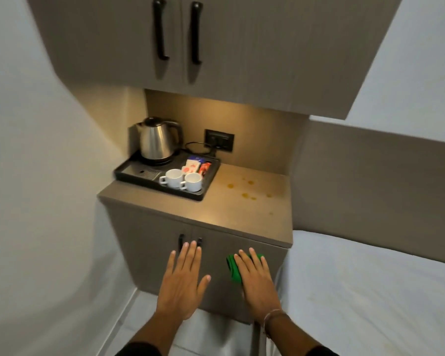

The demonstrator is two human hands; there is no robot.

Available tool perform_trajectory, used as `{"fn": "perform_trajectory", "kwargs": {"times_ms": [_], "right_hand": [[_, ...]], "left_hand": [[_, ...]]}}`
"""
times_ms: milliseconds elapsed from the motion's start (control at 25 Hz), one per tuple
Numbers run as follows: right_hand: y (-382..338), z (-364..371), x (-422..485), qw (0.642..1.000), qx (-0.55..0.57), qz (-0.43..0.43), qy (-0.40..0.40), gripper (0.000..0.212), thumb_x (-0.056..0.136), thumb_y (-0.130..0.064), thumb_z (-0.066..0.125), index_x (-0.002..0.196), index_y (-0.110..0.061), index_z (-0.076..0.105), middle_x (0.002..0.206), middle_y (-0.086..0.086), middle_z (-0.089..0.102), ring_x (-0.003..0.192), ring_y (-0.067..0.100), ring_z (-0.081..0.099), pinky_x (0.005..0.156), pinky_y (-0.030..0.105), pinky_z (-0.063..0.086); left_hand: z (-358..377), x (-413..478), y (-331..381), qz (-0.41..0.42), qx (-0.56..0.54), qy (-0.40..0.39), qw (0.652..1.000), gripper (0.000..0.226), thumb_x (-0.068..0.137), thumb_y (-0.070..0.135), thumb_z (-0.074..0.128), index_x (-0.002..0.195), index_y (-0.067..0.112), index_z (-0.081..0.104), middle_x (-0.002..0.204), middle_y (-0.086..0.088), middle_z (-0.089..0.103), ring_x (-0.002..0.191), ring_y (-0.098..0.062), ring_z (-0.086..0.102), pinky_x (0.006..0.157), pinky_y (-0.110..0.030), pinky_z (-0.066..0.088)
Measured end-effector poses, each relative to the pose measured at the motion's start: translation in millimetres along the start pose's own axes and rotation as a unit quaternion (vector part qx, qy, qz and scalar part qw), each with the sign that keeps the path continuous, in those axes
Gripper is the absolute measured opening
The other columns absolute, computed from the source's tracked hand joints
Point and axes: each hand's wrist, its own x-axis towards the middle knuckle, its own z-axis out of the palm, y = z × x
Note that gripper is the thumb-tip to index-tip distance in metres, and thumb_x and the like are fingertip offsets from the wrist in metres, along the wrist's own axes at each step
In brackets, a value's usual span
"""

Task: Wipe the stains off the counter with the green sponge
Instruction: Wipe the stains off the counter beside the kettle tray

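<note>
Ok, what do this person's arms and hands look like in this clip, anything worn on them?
Both hands are bare, no gloves or rings visible. The left hand has an unadorned wrist. The right hand has a thin pale string bracelet around its wrist. Dark sleeves show at the bottom edge on both forearms.

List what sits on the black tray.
On the black tray: a steel kettle, two white cups, and sachets. The kettle hides the tray's back corner.
</note>
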Motion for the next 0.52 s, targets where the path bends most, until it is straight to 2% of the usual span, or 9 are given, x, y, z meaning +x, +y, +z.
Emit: {"fn": "perform_trajectory", "kwargs": {"times_ms": [120, 240, 400, 520], "right_hand": [[41.9, -7.4, 50.9, 0.999, -0.001, 0.047, 0.005, 0.083, 0.092, -0.003, 0.063, 0.158, -0.026, 0.018, 0.168, -0.001, 0.022, 0.157, 0.027, 0.004, 0.125, 0.048, -0.002], [72.1, -9.9, 101.2, 0.996, 0.007, 0.089, 0.004, 0.076, 0.096, -0.005, 0.057, 0.158, -0.027, 0.02, 0.168, -0.002, 0.024, 0.157, 0.023, 0.006, 0.125, 0.047, -0.003], [98.5, -14.4, 157.2, 0.992, 0.012, 0.124, -0.026, 0.07, 0.101, -0.015, 0.053, 0.158, -0.029, 0.015, 0.169, -0.004, 0.017, 0.157, 0.02, 0.004, 0.127, 0.046, 0.001], [115.7, -15.0, 184.4, 0.989, 0.021, 0.137, -0.054, 0.074, 0.099, -0.018, 0.054, 0.159, -0.027, 0.013, 0.17, -0.004, 0.015, 0.157, 0.021, 0.002, 0.128, 0.048, 0.001]], "left_hand": [[4.0, 97.6, 1.7, 0.04, -0.017, -0.006, 0.999, 0.083, 0.1, 0.062, 0.01, 0.165, 0.011, 0.004, 0.175, -0.012, 0.002, 0.16, -0.029, -0.005, 0.13, -0.057, 0.007], [7.8, 186.5, -1.8, 0.068, -0.038, -0.026, 0.997, 0.08, 0.102, 0.06, 0.021, 0.164, 0.01, 0.014, 0.174, -0.014, 0.013, 0.16, -0.032, 0.006, 0.129, -0.059, 0.012], [25.0, 267.3, -6.4, 0.09, -0.043, -0.054, 0.994, 0.081, 0.106, 0.064, 0.026, 0.165, 0.014, 0.001, 0.176, -0.012, -0.001, 0.16, -0.03, -0.008, 0.129, -0.059, 0.003], [46.8, 294.6, -0.2, 0.089, -0.055, -0.082, 0.991, 0.081, 0.106, 0.064, 0.027, 0.165, 0.014, 0.002, 0.176, -0.011, 0.001, 0.16, -0.03, -0.008, 0.128, -0.06, 0.003]]}}
